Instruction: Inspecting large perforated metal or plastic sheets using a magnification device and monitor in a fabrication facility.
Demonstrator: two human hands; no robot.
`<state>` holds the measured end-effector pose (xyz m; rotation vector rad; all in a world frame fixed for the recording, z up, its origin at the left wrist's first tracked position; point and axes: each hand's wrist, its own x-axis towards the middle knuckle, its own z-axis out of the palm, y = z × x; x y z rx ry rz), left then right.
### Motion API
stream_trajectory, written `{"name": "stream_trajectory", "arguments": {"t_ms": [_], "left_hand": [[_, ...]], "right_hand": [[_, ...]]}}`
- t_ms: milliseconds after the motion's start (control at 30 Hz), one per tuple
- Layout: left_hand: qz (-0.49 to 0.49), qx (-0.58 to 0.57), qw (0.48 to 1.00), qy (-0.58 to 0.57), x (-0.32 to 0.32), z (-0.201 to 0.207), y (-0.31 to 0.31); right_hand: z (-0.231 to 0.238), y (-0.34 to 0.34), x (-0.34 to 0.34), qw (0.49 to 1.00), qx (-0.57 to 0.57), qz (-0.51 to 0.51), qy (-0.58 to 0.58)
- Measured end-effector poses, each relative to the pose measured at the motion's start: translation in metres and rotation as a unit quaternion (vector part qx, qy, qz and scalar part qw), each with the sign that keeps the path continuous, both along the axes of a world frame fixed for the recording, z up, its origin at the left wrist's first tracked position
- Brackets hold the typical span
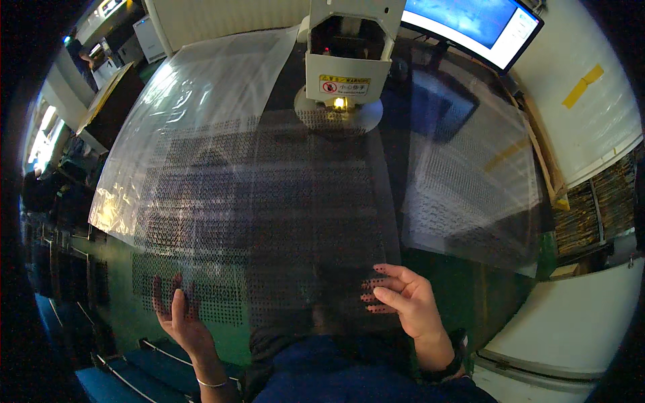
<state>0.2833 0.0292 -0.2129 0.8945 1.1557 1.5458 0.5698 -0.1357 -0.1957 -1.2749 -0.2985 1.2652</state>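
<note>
A large see-through film sheet point(269, 201) printed with rows of small black marks stretches in front of me, its far end beneath a white machine head point(346, 70) with a lit yellow lamp. At the sheet's near left part is my left hand point(180, 324), thumb above the film and fingers showing through from below. My right hand point(411, 302) grips the near right edge the same way, fingertips under the dotted film. Round the right wrist is a dark band. A round pale plate point(366, 117) lies under the lamp, partly covered by the film.
Glossy clear plastic sheeting point(201, 77) covers the table's far left. Another patterned clear sheet point(470, 201) lies at the right. A lit monitor point(470, 27) stands at the back right, beside a white panel point(584, 87). Far left, another person point(79, 59) stands in the background.
</note>
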Motion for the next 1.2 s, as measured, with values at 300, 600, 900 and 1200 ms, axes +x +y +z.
{"name": "stream_trajectory", "arguments": {"t_ms": [300,600,900,1200], "left_hand": [[-0.001,-0.009,1.000,-0.003,-0.001,-0.003,0.003],[0.002,0.001,1.000,-0.011,0.004,-0.002,0.005],[-0.015,0.004,1.000,-0.009,0.003,-0.004,0.008],[-0.016,0.005,1.000,-0.001,0.007,-0.001,0.008]], "right_hand": [[0.001,0.003,0.002,1.000,0.002,-0.004,-0.006],[0.002,0.004,0.004,1.000,0.005,-0.010,-0.005],[0.003,0.007,0.006,1.000,0.003,-0.013,-0.008],[0.002,0.007,0.006,1.000,0.011,-0.013,-0.009]]}}
